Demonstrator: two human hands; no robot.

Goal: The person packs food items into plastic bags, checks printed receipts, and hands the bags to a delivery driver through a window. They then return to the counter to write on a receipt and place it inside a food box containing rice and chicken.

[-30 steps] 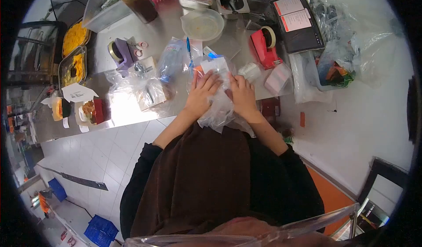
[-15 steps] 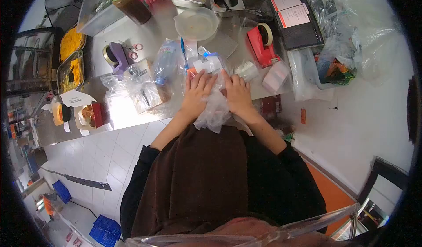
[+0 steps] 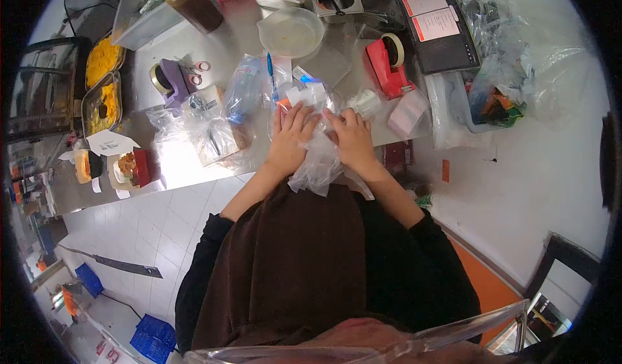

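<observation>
A clear plastic bag lies at the front edge of the steel table, its crumpled end hanging toward my apron. On its left side my left hand has its fingers bent over the film, gripping it. My right hand holds the other side, thumb and forefinger close together on the plastic. Whatever is inside the bag is mostly covered by my hands. A white paper slip and a blue pen lie just beyond my fingers.
A red tape dispenser stands to the right, a purple tape dispenser to the left. Behind are a plastic bowl, a sauce bottle and a tablet. Bagged boxes and open food boxes sit left.
My right hand's fingers have bent and drawn in a little on the bag. My left hand stays nearly in place.
</observation>
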